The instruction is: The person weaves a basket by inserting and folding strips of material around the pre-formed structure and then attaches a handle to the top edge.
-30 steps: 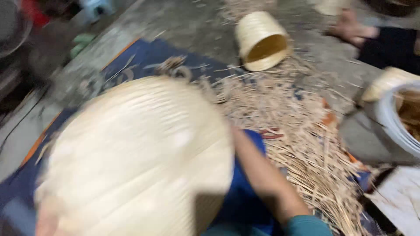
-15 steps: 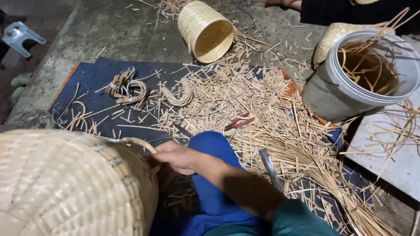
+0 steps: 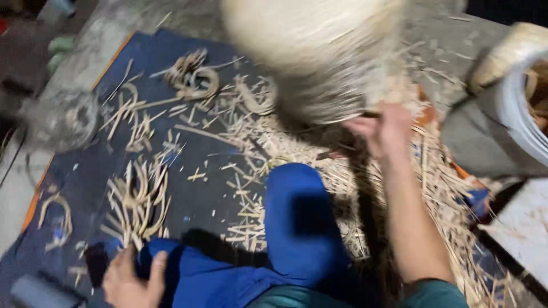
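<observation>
A large pale woven basket (image 3: 314,51), blurred by motion, is lifted at the top middle of the view. My right hand (image 3: 385,128) is shut on its lower rim, arm stretched forward over the cane scraps. My left hand (image 3: 134,279) rests low at the bottom left, fingers apart, on my blue trouser leg (image 3: 297,222) at the edge of the dark blue mat (image 3: 217,188). It holds nothing that I can make out. A small dark object (image 3: 96,263) lies just left of that hand.
Cut cane strips (image 3: 268,148) and curled cane coils (image 3: 194,80) litter the mat. A grey bucket (image 3: 514,108) with cane in it stands at the right, a white board (image 3: 522,228) below it. Bare concrete floor (image 3: 17,194) borders the mat on the left.
The basket has swung from the lower left up to the top middle, with my right hand still on its rim. My left hand has come into view at the bottom left.
</observation>
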